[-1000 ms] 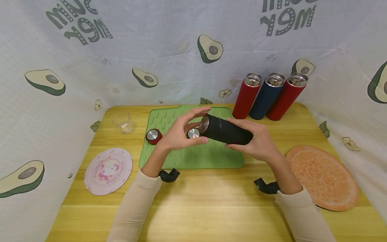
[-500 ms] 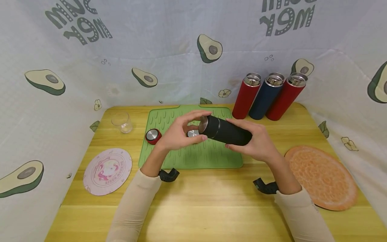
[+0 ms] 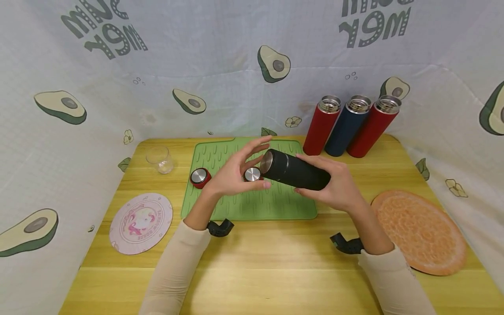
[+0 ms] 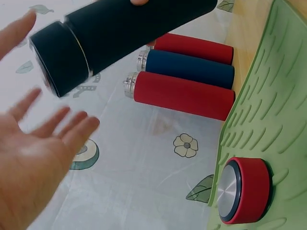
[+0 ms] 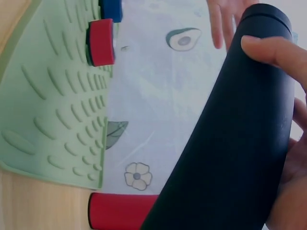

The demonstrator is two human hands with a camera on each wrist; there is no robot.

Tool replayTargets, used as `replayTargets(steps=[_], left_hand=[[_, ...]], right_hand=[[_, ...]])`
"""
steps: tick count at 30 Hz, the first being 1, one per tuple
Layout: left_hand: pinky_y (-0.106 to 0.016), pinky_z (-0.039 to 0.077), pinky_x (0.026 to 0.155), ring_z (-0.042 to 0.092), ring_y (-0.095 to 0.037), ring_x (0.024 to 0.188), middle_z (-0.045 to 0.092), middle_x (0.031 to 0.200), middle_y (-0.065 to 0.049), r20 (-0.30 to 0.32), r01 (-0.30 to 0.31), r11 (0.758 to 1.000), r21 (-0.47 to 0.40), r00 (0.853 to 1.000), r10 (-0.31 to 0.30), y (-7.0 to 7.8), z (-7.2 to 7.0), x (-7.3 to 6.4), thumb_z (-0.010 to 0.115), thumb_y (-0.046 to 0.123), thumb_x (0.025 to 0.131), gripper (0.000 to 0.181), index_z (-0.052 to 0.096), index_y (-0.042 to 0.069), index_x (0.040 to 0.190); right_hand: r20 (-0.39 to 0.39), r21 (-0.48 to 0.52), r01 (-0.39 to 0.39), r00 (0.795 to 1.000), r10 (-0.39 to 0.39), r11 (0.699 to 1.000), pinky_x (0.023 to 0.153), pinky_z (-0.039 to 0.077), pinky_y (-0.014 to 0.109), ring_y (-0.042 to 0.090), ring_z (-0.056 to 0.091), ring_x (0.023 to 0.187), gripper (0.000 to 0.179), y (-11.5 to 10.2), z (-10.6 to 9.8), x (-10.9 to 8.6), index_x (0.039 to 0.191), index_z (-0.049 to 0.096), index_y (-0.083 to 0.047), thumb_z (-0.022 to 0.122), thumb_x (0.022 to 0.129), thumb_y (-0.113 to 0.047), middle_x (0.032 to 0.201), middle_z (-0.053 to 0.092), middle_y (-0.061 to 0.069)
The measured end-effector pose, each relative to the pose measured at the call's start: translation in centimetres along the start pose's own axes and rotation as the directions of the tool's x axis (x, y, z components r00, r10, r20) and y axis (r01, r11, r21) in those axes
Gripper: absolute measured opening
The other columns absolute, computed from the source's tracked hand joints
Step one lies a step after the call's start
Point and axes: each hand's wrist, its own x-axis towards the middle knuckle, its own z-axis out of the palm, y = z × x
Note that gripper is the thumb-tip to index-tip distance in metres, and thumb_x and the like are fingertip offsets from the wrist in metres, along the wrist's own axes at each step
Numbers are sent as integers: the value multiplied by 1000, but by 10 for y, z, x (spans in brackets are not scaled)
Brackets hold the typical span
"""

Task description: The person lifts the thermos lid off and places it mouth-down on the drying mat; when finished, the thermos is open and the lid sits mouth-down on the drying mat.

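My right hand (image 3: 332, 181) grips a black thermos (image 3: 303, 173) around its body and holds it tilted above the green drying mat (image 3: 275, 203). A black lid (image 4: 60, 57) with a silver top sits on the thermos, with a thin metallic line at the joint. Beside that lid, my left hand (image 3: 234, 173) has its fingers spread and apart from it. Two red lids with silver tops are on the mat: one red lid (image 3: 200, 177) at the left, another red lid (image 3: 252, 174) partly hidden behind the left hand. A blue lid (image 5: 111, 9) shows at the right wrist view's upper edge.
At the back right stand a red bottle (image 3: 320, 127), a blue bottle (image 3: 346, 127) and another red bottle (image 3: 372, 127), all lidless. A clear glass (image 3: 161, 161) stands back left. A pink round mat (image 3: 157, 238) lies left, an orange round mat (image 3: 423, 232) right.
Half a second ago my left fingers were around the lid; now they have spread and come away from it. The right hand and thermos have hardly moved.
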Motion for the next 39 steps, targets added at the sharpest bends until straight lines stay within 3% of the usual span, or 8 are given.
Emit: replayTargets(steps=[5, 11, 17, 21, 24, 31, 35, 39], left_hand=[[-49, 34, 125, 29, -25, 155, 27, 167, -19, 103, -112, 992, -48, 988, 117, 13, 3, 0, 76, -18, 79, 86, 36, -9, 154], [-47, 47, 116, 38, -27, 150, 38, 160, -23, 104, -137, 988, -73, 984, 144, 1, 4, 0, 71, -19, 84, 69, 45, -12, 147], [-44, 58, 102, 54, -25, 133, 53, 150, -12, -3, -12, 999, -52, 1000, 12, -8, 3, 1, 79, -4, 86, 65, 57, 6, 146], [-42, 63, 90, 64, -25, 121, 61, 140, -3, -103, 129, 990, -55, 986, -134, -8, 4, 0, 84, 10, 86, 59, 63, 21, 141], [-41, 63, 90, 65, -23, 121, 61, 139, -2, -127, 167, 985, -51, 977, -172, -9, 4, 0, 85, 11, 86, 59, 63, 22, 140], [-42, 43, 120, 34, -17, 152, 36, 165, 3, 4, -40, 997, 67, 999, 40, -5, -2, 0, 89, -3, 75, 97, 42, 15, 158], [-46, 42, 120, 33, -21, 154, 32, 167, -7, 114, -131, 991, 28, 985, 127, -3, -3, -1, 88, -6, 75, 90, 45, 4, 154], [-45, 44, 119, 37, -23, 152, 36, 165, -12, 168, -137, 990, -18, 976, 138, -4, -3, -1, 81, -7, 82, 74, 49, -1, 149]], right_hand=[[23, 35, -11, 1000, 10, 999, 77, 52, 20, 12, 64, 100, 83, 2, -6, -2, 140, 66, -24, 98, 65, -12, 127, 74, 4], [46, -1, -5, 999, 5, 1000, 77, 52, 21, 13, 65, 100, 82, 1, -9, -1, 139, 67, -23, 100, 64, -16, 127, 74, 3], [31, -30, -8, 999, 9, 1000, 76, 54, 26, 18, 67, 100, 81, 0, -7, -1, 139, 67, -23, 99, 65, -17, 125, 74, 5], [13, -85, -2, 1000, 3, 996, 75, 56, 34, 22, 68, 102, 81, -2, -4, 0, 140, 66, -22, 99, 66, -19, 126, 73, 8], [8, -104, 2, 1000, -1, 995, 74, 57, 37, 23, 68, 103, 81, -3, -2, 0, 140, 66, -21, 99, 66, -21, 127, 72, 9], [13, -31, -13, 1000, 14, 999, 77, 54, 25, 20, 67, 103, 83, -2, -5, -2, 140, 67, -23, 100, 64, -17, 126, 73, 7], [33, 1, -20, 999, 20, 1000, 78, 53, 21, 17, 66, 103, 83, -1, -6, -2, 139, 67, -24, 100, 63, -16, 126, 74, 5], [58, 32, -21, 998, 19, 999, 77, 53, 22, 16, 65, 101, 82, 0, -5, -2, 139, 67, -23, 100, 64, -15, 125, 74, 4]])
